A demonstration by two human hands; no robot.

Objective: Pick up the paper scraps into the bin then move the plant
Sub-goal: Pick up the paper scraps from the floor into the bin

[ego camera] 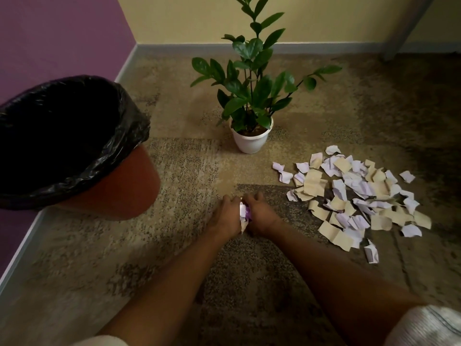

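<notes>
A pile of torn white and tan paper scraps (354, 196) lies on the carpet at the right. Between my two hands I hold a small bunch of scraps (243, 213), low over the carpet in the middle. My left hand (224, 216) and my right hand (260, 216) press together around that bunch, fingers curled on it. The orange bin (112, 191) with a black liner stands at the left, its mouth open. A green leafy plant (252, 78) in a white pot (250, 142) stands behind the hands, left of the pile.
A purple wall with a grey skirting board runs along the left behind the bin. A yellow wall closes the back. A grey furniture leg (401, 33) stands at the back right. Patterned carpet (189, 156) lies between bin, plant and pile.
</notes>
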